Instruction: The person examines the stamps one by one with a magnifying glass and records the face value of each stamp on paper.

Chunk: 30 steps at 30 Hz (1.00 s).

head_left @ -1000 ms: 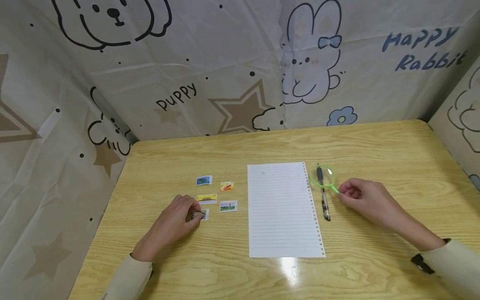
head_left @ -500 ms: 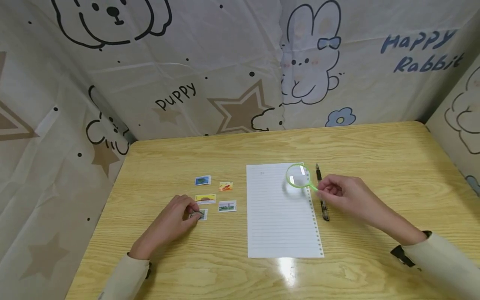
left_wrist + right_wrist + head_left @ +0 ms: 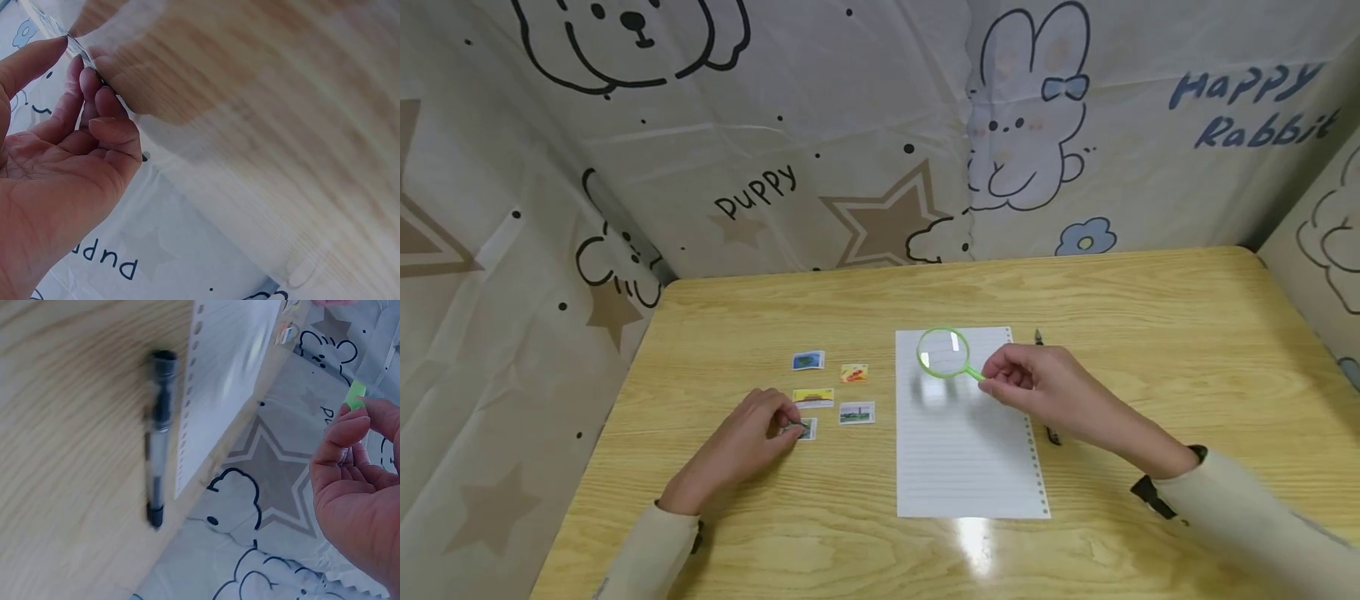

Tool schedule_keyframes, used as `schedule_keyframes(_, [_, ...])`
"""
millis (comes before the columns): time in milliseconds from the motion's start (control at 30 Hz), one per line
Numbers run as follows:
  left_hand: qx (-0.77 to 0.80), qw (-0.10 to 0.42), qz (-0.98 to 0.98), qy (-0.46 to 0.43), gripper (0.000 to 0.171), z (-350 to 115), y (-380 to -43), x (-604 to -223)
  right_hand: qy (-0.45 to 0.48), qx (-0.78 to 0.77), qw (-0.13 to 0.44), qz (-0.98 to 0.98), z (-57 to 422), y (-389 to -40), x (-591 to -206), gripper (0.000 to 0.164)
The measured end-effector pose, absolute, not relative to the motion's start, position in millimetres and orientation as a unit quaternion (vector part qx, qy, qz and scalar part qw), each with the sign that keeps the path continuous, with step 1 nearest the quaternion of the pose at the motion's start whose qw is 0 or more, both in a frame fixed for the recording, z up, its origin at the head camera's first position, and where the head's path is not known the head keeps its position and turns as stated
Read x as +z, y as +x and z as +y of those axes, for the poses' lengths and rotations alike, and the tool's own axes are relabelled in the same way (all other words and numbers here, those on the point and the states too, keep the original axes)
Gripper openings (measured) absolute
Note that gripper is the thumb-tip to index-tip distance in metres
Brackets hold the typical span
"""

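Note:
My right hand (image 3: 1037, 380) pinches the handle end of a round magnifying glass (image 3: 943, 352) with a light green rim. The lens hovers over the upper part of a white lined sheet (image 3: 962, 467). In the right wrist view only the green handle (image 3: 354, 395) shows between thumb and fingers. My left hand (image 3: 741, 446) rests at the left, thumb and index finger pinching at a small greenish postage stamp (image 3: 808, 429) on the table. Part of that stamp is hidden under the fingertips. Seen from the left wrist, the stamp is nearly edge-on by the fingertips.
Several stamps lie close by: a blue one (image 3: 808, 360), a red-yellow one (image 3: 854, 373), a yellow one (image 3: 813, 397) and a landscape one (image 3: 857, 412). A black pen (image 3: 161, 434) lies right of the sheet, partly under my right hand. Patterned cloth (image 3: 865, 125) surrounds the wooden table (image 3: 1112, 517).
My right hand has carried the magnifying glass leftward, from above the pen to over the sheet. The left hand has stayed at the same stamp.

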<state>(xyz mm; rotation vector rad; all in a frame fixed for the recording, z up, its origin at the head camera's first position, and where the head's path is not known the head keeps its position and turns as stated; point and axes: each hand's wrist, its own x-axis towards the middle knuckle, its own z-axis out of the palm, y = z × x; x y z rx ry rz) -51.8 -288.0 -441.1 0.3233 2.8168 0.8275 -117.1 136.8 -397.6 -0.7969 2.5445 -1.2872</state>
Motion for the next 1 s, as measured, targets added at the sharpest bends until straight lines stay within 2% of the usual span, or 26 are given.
schedule_keyframes(1000, [0.283,0.091,0.947,0.122,0.01,-289.9,-53.8,-439.4,-0.397,-0.403,0.14,0.813,36.6,-112.1,-413.5,0.007])
